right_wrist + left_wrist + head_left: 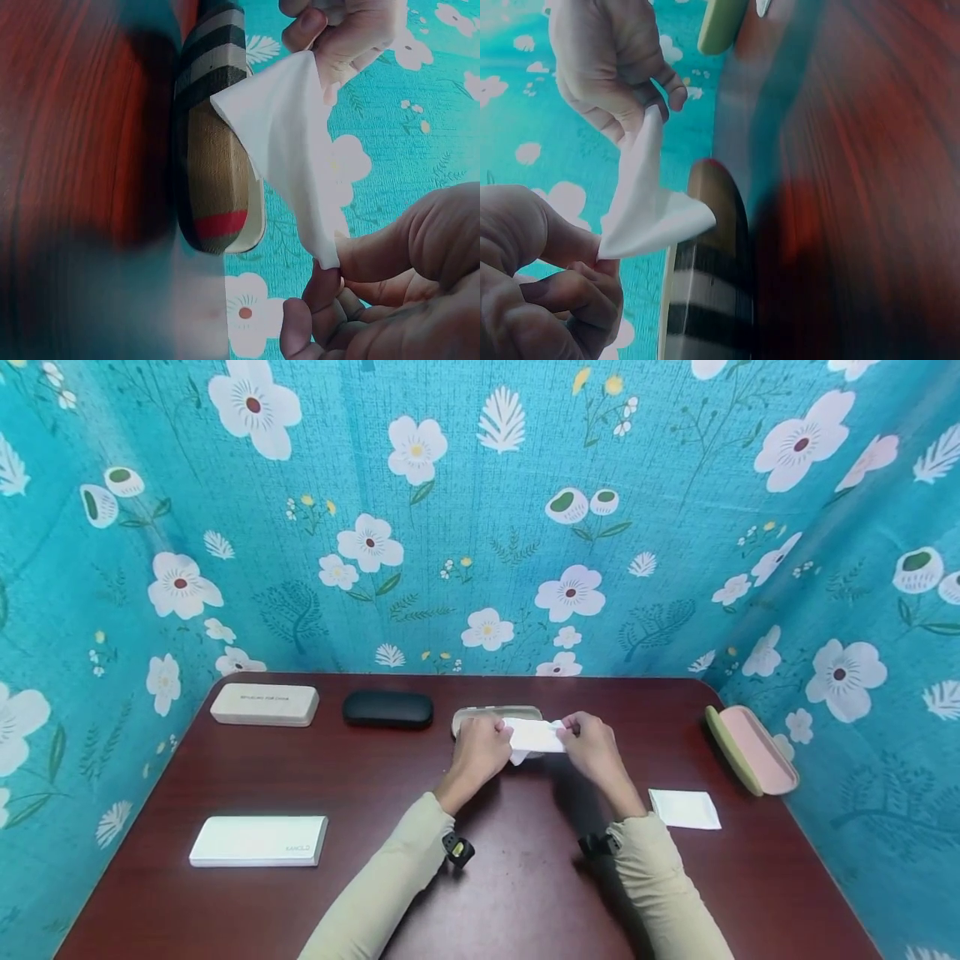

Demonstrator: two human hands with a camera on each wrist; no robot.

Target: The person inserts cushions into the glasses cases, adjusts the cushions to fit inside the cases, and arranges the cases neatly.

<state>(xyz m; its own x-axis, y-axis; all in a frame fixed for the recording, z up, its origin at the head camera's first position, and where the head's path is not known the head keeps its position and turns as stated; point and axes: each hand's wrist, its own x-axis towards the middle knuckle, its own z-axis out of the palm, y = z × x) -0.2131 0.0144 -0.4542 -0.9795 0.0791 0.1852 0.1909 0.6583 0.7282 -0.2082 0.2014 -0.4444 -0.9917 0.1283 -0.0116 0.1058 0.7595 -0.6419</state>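
Observation:
Between my two hands, a thin white cloth (534, 737) is stretched sideways, one corner drooping. My left hand (480, 747) pinches its left end between thumb and fingers; the pinch shows closely in the left wrist view, where the cloth (649, 195) folds into a point. The other end is pinched by my right hand (592, 748), with the remaining fingers of that hand loosely bent in the right wrist view. Just behind and below the cloth lies a glasses case (497, 712), its pale inside showing. The wrist views reveal striped tan, black and red sides on this case (217, 161).
A cream case (265, 704) and a black glasses case (387, 709) stand at the back left. Nearer sits a flat white box (258, 842). On the right are an opened green case with pink lining (757, 750) and a folded white cloth (684, 810). Floral curtains border the table.

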